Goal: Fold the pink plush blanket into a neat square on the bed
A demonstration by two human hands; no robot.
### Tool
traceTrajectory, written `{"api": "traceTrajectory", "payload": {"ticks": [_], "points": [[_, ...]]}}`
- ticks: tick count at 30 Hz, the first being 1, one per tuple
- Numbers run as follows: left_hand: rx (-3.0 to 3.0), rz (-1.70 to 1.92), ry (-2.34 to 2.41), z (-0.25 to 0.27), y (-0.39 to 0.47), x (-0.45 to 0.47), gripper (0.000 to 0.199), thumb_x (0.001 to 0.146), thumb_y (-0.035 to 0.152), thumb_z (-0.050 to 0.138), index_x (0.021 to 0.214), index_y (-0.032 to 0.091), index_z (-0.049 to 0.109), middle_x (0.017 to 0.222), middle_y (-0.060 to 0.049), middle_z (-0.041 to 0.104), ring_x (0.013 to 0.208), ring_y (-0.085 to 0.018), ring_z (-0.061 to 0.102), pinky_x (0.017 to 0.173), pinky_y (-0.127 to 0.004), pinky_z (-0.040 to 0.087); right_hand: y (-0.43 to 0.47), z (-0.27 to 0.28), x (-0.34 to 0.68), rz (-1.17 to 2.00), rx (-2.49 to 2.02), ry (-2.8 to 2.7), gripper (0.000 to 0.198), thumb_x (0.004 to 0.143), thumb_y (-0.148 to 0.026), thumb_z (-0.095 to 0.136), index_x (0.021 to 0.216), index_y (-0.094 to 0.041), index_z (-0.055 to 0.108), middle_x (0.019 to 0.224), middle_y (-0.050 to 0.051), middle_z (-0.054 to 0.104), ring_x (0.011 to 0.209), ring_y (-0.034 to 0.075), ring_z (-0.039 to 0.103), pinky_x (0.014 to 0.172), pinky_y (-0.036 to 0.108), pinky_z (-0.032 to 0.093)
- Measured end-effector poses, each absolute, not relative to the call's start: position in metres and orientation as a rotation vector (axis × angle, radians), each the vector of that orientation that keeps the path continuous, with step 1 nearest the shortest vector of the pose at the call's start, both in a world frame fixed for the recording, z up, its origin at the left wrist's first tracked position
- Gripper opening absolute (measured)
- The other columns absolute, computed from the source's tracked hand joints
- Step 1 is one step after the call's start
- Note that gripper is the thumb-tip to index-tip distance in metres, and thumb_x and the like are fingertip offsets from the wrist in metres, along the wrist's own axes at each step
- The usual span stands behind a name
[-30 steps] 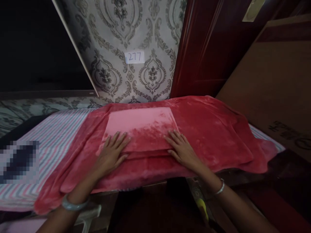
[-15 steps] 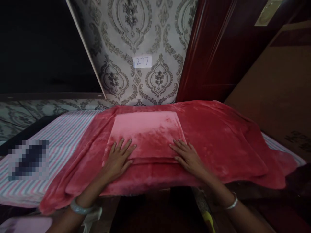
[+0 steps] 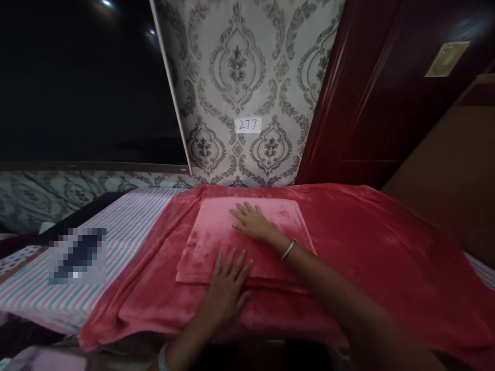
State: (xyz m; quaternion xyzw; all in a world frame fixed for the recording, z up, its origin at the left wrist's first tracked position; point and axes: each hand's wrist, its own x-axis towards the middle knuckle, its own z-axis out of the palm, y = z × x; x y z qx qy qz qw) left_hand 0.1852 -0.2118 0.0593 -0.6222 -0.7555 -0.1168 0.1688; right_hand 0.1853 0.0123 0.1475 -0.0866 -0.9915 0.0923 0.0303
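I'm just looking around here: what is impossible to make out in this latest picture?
All in the head view:
- Dark thing on the striped cloth: blurred by square blocks.
- Palms: hidden beneath the left hand and right hand.
- Television: cut off by the left and top edges.
- Cardboard box: cut off by the right edge.

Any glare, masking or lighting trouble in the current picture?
Head view: glare spots near the top of the dark screen; a pixelated patch masks detail on the striped cloth; deep shadow below the red blanket; left hand and right hand readable despite dimness.
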Motion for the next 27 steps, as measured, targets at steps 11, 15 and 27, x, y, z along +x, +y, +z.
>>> {"api": "traceTrajectory", "payload": {"ticks": [11,15,27], "points": [[-1.853,-0.348,-2.194,0.054,-0.215,0.189,0.077,0.086,0.029,0.065,0.157,0.028,0.036,0.166,-0.005,0.03,0.156,-0.034,0.017,0.126,-0.062,0.01,0.037,0.098,0.165,0.231,-0.294,-3.035,0.065,0.103,-0.062,0.035,0.161,-0.034,0.028,0.17,0.007,0.017,0.155,0.038,0.01,0.121,0.063,0.013],[-1.849,-0.376,-2.187,0.055,-0.216,0.19,0.075,0.086,0.028,0.065,0.156,0.029,0.038,0.166,-0.004,0.031,0.156,-0.033,0.016,0.125,-0.063,0.01,0.036,0.095,0.165,0.225,-0.289,-3.015,0.064,0.103,-0.062,0.034,0.16,-0.034,0.029,0.169,0.007,0.019,0.155,0.038,0.012,0.121,0.063,0.014],[-1.767,-0.439,-2.248,0.076,-0.217,0.187,0.074,0.088,0.025,0.063,0.157,0.025,0.034,0.166,-0.011,0.03,0.155,-0.032,0.02,0.124,-0.065,0.003,0.026,0.14,0.143,0.312,-0.423,-3.094,0.062,0.104,-0.058,0.027,0.161,-0.034,0.025,0.17,0.005,0.016,0.156,0.033,0.012,0.12,0.06,0.018]]}}
